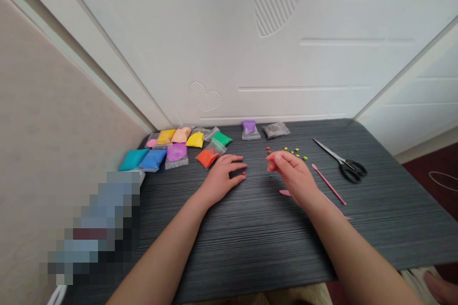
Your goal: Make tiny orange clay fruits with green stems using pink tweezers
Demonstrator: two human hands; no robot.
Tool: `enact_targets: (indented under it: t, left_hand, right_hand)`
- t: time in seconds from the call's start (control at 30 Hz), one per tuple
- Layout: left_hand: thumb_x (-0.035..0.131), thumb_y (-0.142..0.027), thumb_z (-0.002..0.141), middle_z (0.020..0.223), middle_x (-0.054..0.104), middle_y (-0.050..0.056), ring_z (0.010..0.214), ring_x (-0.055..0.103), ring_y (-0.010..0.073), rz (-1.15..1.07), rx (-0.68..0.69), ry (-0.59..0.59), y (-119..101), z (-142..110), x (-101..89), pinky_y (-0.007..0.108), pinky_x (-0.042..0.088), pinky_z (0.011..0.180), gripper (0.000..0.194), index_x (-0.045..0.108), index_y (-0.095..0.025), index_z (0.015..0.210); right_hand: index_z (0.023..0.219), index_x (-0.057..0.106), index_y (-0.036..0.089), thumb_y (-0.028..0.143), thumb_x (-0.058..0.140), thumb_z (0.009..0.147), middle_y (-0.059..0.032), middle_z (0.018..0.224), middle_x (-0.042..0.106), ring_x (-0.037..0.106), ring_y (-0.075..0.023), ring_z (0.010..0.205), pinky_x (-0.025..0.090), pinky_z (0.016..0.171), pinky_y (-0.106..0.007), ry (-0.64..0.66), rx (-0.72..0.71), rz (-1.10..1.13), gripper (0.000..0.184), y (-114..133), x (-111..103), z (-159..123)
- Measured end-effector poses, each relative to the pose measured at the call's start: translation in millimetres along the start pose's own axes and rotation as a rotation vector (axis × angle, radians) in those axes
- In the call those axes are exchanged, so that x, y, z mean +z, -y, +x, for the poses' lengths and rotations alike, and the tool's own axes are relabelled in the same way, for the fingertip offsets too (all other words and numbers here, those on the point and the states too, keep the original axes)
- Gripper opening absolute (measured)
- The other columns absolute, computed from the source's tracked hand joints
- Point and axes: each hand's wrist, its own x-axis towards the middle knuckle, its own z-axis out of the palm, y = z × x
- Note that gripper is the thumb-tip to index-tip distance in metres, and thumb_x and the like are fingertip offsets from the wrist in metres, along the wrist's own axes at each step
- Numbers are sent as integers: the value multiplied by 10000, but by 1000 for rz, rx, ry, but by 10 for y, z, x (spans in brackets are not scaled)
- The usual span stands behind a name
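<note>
My left hand (pixel 222 176) lies flat on the dark table (pixel 250 248), fingers stretched out, next to an orange clay bag (pixel 207 157) and a tiny red clay ball (pixel 244 173). My right hand (pixel 291 174) hovers just above the table, fingertips pinched together on something too small to make out. Several tiny red, yellow and green clay bits (pixel 291 151) lie scattered just beyond it. A pink flat tool (pixel 285 193) peeks out from under my right wrist.
Small bags of coloured clay (pixel 168 150) sit at the back left, with a purple bag (pixel 249 128) and a grey bag (pixel 275 129) further right. Black-handled scissors (pixel 345 162) and a pink stick tool (pixel 328 184) lie to the right. A white door stands behind.
</note>
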Motion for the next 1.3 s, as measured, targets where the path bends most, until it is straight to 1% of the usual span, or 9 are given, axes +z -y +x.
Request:
enact_targets:
  t: [0.2,0.27,0.33,0.47,0.6,0.73,0.93,1.13,1.3]
  left_hand:
    - [539,-350,771,1085,600,44,1052,513,181,-242,-87,-67,-39,17,-34,371,376,956,249,644,-238,967]
    - [544,-342,769,1043,618,48,1032,525,176,-283,-95,-76,-42,11,-37,356,380,952,232,654,-224,935]
    - [547,-331,768,1009,627,51,1007,536,172,-324,-104,-91,-36,0,-41,345,387,941,216,659,-212,909]
    - [541,-316,774,966,623,53,954,552,170,-423,-160,-160,-17,-23,-50,343,408,902,195,651,-198,883]
    - [545,-302,771,951,614,55,945,549,174,-477,-200,-161,-12,-29,-68,338,408,885,180,650,-194,870]
    - [557,-281,769,918,615,39,920,550,160,-528,-209,-184,-10,-25,-95,312,404,871,156,653,-200,860]
    - [571,-274,760,895,627,33,911,551,164,-573,-233,-205,-7,-27,-107,311,405,858,149,660,-199,852]
    - [571,-273,758,880,633,30,895,556,164,-577,-245,-225,-27,-28,-109,305,406,849,149,663,-189,839]
    - [558,-291,760,873,639,20,895,559,171,-562,-267,-226,-26,-26,-105,321,415,844,163,662,-191,834]
  right_hand:
    - [760,581,210,389,427,854,23,695,555,503,-104,690,373,681,-252,111,1,-66,254,25,94,-83]
    - [753,572,205,383,440,848,19,712,559,506,-108,698,381,679,-253,162,-28,-163,241,56,96,-117]
    - [794,578,203,353,485,828,8,759,575,513,-114,733,382,700,-258,234,-94,-367,180,68,83,-157]
    - [881,596,207,278,506,821,-19,854,607,506,-143,837,329,792,-315,383,-325,-884,129,-9,51,-240]
    - [943,602,244,302,441,858,-16,847,616,477,-160,820,276,786,-363,419,-407,-1182,191,-132,67,-270]
    - [990,592,261,314,410,873,-3,826,618,458,-160,790,263,763,-369,441,-399,-1265,223,-178,101,-254]
    - [1084,558,241,335,434,863,-12,854,624,464,-161,783,267,756,-371,478,-374,-1273,271,-166,75,-274]
    - [1107,559,240,317,493,833,-9,805,621,465,-153,743,270,741,-372,466,-409,-1278,292,-105,-6,-327]
    - [1123,557,278,298,501,825,-3,775,614,458,-153,720,260,738,-386,500,-449,-1335,304,-78,-8,-356]
